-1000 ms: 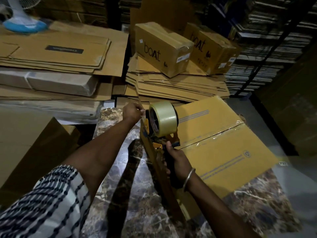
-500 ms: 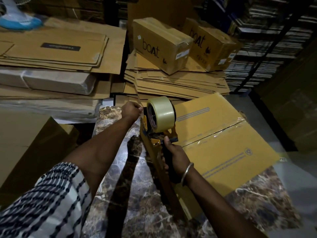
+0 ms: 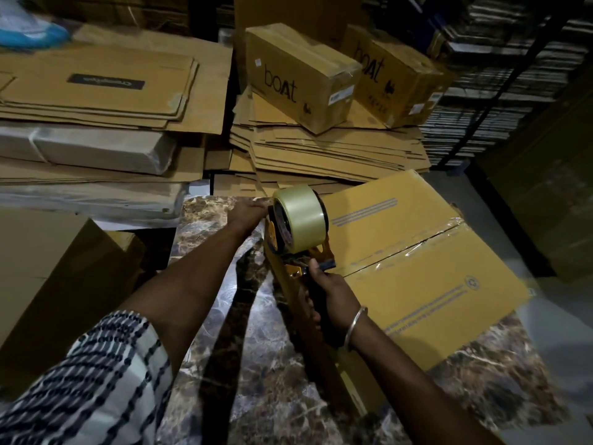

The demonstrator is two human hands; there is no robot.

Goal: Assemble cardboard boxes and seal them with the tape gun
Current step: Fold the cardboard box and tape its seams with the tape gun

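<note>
Sealing: a clear strip of tape is seen laid along the centre seam of the yellow cardboard box (image 3: 417,271), which lies on the marble-patterned bench (image 3: 256,364) in the lower right of the view.
Tape gun: the tape gun (image 3: 300,232) is held at the box's left edge, its roll of clear tape upright above the orange frame.
Right hand: the right hand (image 3: 330,297) is wrapped around the gun's dark handle; a metal bangle (image 3: 354,326) is worn on the wrist.
Left hand: the left hand (image 3: 248,213) is placed at the far left corner of the box, just beside the tape roll; whether its fingers grip the edge or only press on it cannot be told.
Sleeve: a black-and-white patterned sleeve (image 3: 90,380) is seen on the left arm.
Behind the bench: flattened cartons (image 3: 321,149) are stacked, with two sealed boxes marked "boAt" (image 3: 301,75) resting on top.
Left side: further flat cardboard sheets (image 3: 96,91) and plastic-wrapped bundles (image 3: 90,149) are piled.
</note>
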